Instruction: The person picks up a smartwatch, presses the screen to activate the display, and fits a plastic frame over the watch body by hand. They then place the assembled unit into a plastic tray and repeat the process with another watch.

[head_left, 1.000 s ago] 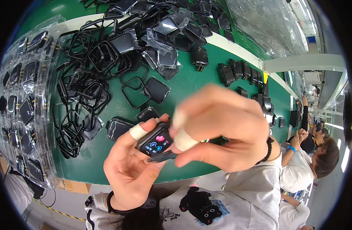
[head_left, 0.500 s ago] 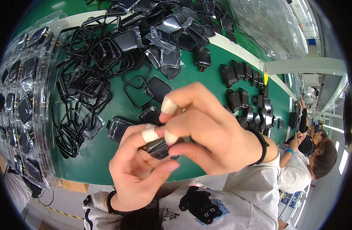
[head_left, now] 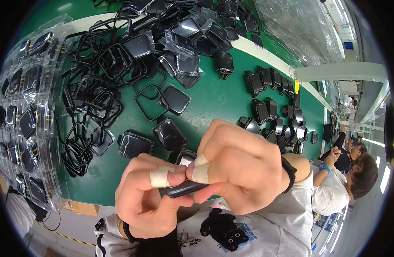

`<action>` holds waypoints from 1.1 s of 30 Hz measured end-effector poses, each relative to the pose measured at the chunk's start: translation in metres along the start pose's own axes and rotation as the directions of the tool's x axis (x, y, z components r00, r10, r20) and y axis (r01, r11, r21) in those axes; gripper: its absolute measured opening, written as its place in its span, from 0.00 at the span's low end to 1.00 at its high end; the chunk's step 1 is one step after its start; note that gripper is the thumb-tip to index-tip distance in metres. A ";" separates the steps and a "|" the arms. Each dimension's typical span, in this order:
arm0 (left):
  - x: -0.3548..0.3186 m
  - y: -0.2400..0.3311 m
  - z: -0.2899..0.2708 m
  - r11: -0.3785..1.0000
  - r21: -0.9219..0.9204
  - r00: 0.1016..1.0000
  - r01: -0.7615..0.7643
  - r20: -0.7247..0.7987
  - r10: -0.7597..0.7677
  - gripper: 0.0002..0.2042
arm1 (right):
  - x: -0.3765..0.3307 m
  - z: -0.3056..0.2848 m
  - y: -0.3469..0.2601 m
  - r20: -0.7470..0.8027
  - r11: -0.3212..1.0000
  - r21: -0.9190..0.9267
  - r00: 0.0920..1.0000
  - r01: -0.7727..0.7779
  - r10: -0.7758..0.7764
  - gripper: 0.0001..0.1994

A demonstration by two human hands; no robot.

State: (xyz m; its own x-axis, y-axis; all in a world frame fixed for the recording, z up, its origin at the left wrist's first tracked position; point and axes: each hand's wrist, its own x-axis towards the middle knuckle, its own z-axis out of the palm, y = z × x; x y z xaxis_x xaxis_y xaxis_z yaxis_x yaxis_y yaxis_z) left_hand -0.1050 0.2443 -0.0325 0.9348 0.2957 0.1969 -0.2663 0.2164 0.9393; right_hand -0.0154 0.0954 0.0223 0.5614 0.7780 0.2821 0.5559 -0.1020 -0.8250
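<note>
Both hands are close together in front of my chest, pinching one small black smartwatch body [head_left: 183, 189] held edge-on. My left hand [head_left: 145, 199], with pale tape on a finger, grips its left end between thumb and finger. My right hand [head_left: 248, 171], with tape on its fingertips, is closed on the other end; its fingers partly hide the piece. Just beyond the hands lie more black watch bodies, one [head_left: 170, 134] tilted and one [head_left: 136, 144] flat, with a shiny one [head_left: 185, 156] partly behind my fingers.
Loose black square frames [head_left: 79, 150] are piled on the green table [head_left: 205, 100] at left. Film-wrapped screens [head_left: 187, 64] heap at the back. Clear trays [head_left: 27, 120] of parts stand far left. Several watch bodies [head_left: 260, 111] stand in rows at right, toward a seated co-worker [head_left: 332, 188].
Both hands have come down a little toward me, and the watch body is turned edge-on. The right fingers have moved from above it to its right end, uncovering watch bodies on the table.
</note>
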 end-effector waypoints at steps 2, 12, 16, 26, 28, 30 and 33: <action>0.001 -0.002 -0.005 0.996 0.026 0.994 -0.083 0.072 0.081 0.09 | 0.000 0.001 0.000 0.023 1.000 -0.002 1.000 -0.001 0.002 0.08; -0.002 -0.006 -0.007 0.956 -0.292 1.000 0.022 0.018 -0.017 0.10 | -0.004 0.009 0.002 -0.035 0.986 0.168 0.999 -0.003 0.009 0.12; -0.001 -0.010 -0.001 0.951 -0.309 0.999 0.012 0.049 0.003 0.11 | -0.007 0.002 -0.002 0.006 0.999 0.035 1.000 0.006 -0.006 0.14; -0.007 -0.001 0.001 0.967 -0.235 0.995 0.097 -0.002 -0.101 0.10 | -0.003 0.001 -0.009 -0.041 0.992 0.113 0.997 -0.053 0.058 0.11; -0.008 -0.004 0.001 0.987 -0.156 1.000 0.029 0.010 -0.028 0.09 | -0.004 -0.001 -0.010 0.028 0.992 0.084 0.995 -0.093 0.091 0.11; -0.010 -0.007 0.000 0.997 -0.012 0.994 -0.080 0.068 0.080 0.08 | -0.006 -0.002 -0.010 0.060 0.991 0.069 0.992 -0.114 0.110 0.11; -0.013 -0.009 0.002 0.999 -0.014 0.999 -0.029 0.041 0.029 0.09 | -0.006 -0.005 -0.008 0.100 0.994 -0.001 0.989 -0.106 0.105 0.10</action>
State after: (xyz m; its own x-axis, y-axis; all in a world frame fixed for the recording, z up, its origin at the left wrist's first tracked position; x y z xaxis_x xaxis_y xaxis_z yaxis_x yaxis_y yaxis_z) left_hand -0.1148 0.2368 -0.0428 0.9354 0.2638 0.2355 -0.2963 0.2211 0.9292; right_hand -0.0209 0.0885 0.0297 0.5528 0.8209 0.1432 0.4937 -0.1843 -0.8499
